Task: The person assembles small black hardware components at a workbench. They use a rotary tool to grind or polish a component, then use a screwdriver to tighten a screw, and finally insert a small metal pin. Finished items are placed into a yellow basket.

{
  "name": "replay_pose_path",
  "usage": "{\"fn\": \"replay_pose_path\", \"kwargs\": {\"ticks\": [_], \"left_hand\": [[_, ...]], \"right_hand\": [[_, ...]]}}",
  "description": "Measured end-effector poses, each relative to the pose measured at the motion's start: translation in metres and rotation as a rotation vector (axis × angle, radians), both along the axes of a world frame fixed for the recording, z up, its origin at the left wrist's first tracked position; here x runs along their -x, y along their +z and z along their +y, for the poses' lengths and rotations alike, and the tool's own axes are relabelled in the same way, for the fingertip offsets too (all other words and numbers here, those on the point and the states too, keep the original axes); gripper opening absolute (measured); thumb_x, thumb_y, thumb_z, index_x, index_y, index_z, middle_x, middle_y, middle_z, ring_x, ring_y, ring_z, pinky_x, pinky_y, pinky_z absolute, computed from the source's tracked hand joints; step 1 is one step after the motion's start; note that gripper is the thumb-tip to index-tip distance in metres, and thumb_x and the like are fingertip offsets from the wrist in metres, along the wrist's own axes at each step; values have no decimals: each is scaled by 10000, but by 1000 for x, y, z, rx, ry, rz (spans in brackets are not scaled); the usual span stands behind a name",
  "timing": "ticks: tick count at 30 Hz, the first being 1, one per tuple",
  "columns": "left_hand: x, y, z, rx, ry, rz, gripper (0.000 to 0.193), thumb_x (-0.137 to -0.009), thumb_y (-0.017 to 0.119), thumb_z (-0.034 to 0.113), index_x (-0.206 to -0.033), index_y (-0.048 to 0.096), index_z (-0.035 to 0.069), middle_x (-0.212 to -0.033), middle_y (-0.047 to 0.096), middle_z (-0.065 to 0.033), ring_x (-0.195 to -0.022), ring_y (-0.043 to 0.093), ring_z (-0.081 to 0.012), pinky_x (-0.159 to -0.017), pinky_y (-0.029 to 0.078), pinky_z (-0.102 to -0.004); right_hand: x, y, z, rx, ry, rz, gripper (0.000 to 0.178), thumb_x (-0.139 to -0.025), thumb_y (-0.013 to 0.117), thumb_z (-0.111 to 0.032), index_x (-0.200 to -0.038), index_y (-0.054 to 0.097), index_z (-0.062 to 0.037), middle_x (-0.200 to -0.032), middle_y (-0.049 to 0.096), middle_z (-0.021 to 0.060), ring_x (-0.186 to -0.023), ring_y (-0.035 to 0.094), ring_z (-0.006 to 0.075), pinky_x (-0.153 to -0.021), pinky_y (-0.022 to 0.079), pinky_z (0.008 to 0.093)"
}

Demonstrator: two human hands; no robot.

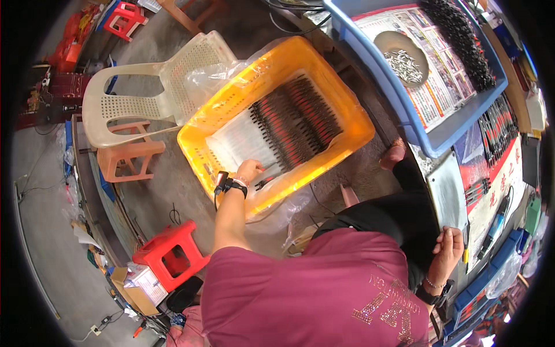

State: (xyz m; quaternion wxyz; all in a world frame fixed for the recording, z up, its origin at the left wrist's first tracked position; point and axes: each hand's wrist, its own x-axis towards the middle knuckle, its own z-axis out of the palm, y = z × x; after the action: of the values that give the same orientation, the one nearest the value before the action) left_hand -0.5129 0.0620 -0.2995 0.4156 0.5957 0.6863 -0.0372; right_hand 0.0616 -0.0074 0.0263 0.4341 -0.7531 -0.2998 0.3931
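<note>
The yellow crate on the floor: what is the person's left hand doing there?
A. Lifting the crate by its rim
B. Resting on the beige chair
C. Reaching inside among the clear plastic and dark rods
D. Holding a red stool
C: the left hand is down inside the yellow crate, at the clear plastic sheet beside the rows of dark rods.

Yellow crate (324,69): perforated plastic, glossy, lined with clear crinkled plastic film (208,75). At eleven o'clock, cream chair (127,104): matt moulded plastic. Blue tray (404,110) at one o'clock: smooth plastic, printed paper (439,75) lining. Round dish (399,52): dull metal. Floor (156,191): rough grey concrete. Maroon shirt (312,295): matt cloth.
</note>
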Motion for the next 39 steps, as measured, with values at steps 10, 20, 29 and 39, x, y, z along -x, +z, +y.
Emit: {"fn": "replay_pose_path", "kwargs": {"ticks": [10, 20, 29, 39], "left_hand": [[-9, -20, -18, 82, 81, -77, 191, -732, 754, 2, -871, 624, 16, -769, 659, -94, -735, 617, -199, -669, 493, -339], [-16, -21, -18, 1, 7, 89, 107, -769, 711, 56, -871, 679, 45, -857, 675, -191, -826, 643, -370, -723, 501, -446], [-21, -11, -9, 4, -112, 108, 129, -770, 708, 131, -883, 712, 68, -888, 687, -179, -859, 654, -363, -766, 508, -451], [-26, 29, 12, -256, 163, 62, 193, -829, 604, 148, -934, 718, 33, -905, 689, -205, -864, 665, -352, -785, 521, -406]], "right_hand": [[-2, -3, 2, 10, -43, 34, 166, -993, 555, -188, -932, 595, -40, -705, 550, -2, -482, 384, 25, -448, 285, 150], [-5, -5, 0, -5, -46, 26, 158, -992, 556, -180, -931, 591, -38, -696, 543, 4, -468, 372, 24, -439, 275, 149], [-5, -5, -1, 6, -29, 21, 154, -998, 539, -180, -943, 599, -49, -708, 532, -21, -482, 360, 10, -445, 273, 147], [0, 1, 3, 23, -37, -15, 122, -966, 578, -125, -911, 614, -21, -692, 570, 2, -499, 448, 34, -446, 323, 166]]}}
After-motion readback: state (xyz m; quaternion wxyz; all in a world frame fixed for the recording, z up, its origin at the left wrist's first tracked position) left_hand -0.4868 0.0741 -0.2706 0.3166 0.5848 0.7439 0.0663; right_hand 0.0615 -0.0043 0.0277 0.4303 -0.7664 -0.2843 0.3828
